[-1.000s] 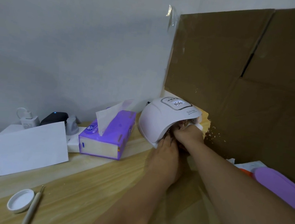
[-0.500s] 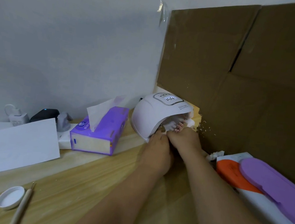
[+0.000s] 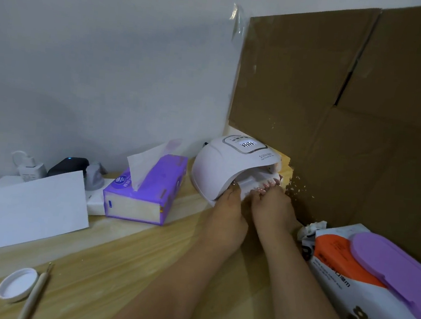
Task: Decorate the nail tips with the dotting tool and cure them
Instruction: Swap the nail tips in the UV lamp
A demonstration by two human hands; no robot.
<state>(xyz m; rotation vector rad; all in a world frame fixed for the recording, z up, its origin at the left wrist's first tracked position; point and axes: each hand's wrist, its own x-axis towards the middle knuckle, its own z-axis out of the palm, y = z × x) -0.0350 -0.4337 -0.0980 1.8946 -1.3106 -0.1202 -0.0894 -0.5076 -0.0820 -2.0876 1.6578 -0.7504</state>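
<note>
A white nail lamp (image 3: 219, 165) stands at the back of the wooden table, its display lit. At its mouth a white holder strip (image 3: 250, 184) carries several pink nail tips (image 3: 271, 184). My left hand (image 3: 226, 213) grips the strip's left end at the lamp's lower edge. My right hand (image 3: 274, 208) pinches its right part just under the tips. Fingertips of both hands are partly hidden by the strip. The wooden dotting tool (image 3: 35, 294) lies at the near left, untouched.
A purple tissue box (image 3: 145, 194) sits left of the lamp, with white paper (image 3: 25, 209), chargers (image 3: 30, 167) and a black device (image 3: 68, 166) beyond. A white cap (image 3: 16, 284) lies by the tool. A wipes pack (image 3: 374, 277) and cardboard wall (image 3: 365, 124) close the right side.
The strip with nail tips shows more outside the lamp's mouth than a second ago, and both hands have drawn slightly back toward me. My view has shifted.
</note>
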